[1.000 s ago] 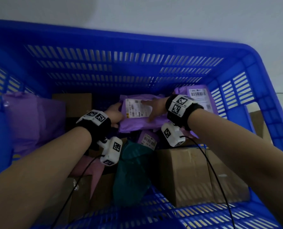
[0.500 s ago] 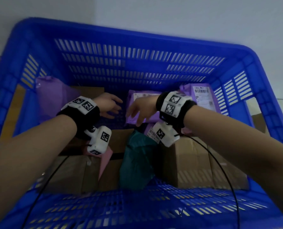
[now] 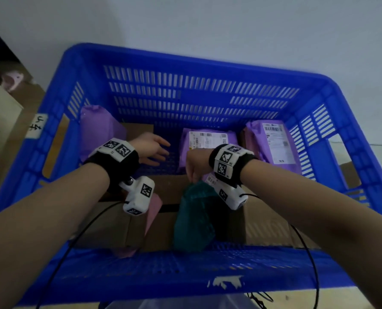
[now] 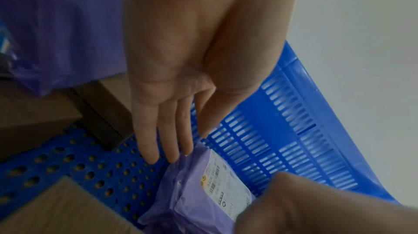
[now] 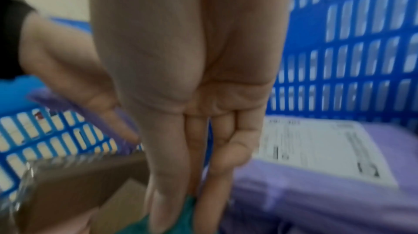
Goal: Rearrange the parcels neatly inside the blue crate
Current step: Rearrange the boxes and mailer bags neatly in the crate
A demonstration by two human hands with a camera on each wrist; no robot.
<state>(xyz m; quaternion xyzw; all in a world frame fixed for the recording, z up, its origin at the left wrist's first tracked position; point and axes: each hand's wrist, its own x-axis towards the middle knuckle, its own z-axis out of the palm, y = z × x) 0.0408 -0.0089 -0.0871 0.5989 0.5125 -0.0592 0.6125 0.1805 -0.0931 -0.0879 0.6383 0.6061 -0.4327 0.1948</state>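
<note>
Forearms reach over the near rim of the blue crate, both hands inside it. Nearest, along the front wall, stand brown boxes, with a pink bag and a teal bag wedged upright between them. The right hand hangs directly above the teal bag, fingers pointing down and pinching its top edge; the bag's long axis runs from that pinched top down toward the near wall, so it lies straight below this hand, and the left hand is well to the side of it. A lift straight up would probably free it from the boxes that flank it. The left hand hovers over a bare patch of perforated floor, fingers straight and relaxed, grasping nothing, their tips just beside the edge of a purple labelled parcel. Farther back, that parcel lies flat against the rear wall, label up; a second purple labelled parcel leans in the far right corner, and a plain purple bag stands in the far left corner beside another brown box. The bare floor between these seems the likely spot for the teal bag.
</note>
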